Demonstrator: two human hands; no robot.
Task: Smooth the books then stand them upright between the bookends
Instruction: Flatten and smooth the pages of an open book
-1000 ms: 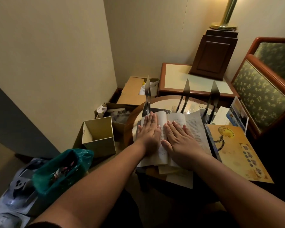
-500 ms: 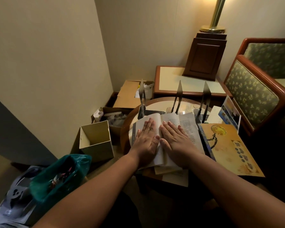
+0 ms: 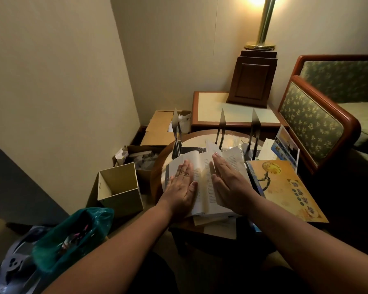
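Both hands are flat with fingers stretched out, gripping nothing: left hand (image 3: 182, 184) and right hand (image 3: 227, 181) press the open book (image 3: 202, 179) so its pages flatten. The bookends (image 3: 221, 128) stand just past the fingertips.

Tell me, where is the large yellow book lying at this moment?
In the head view, the large yellow book lies flat on the right side, beside the open book and just right of the right hand, in front of the green chair.

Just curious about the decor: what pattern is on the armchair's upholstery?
Green fabric with a repeating pale leaf or sprig motif on the armchair, seen in the head view.
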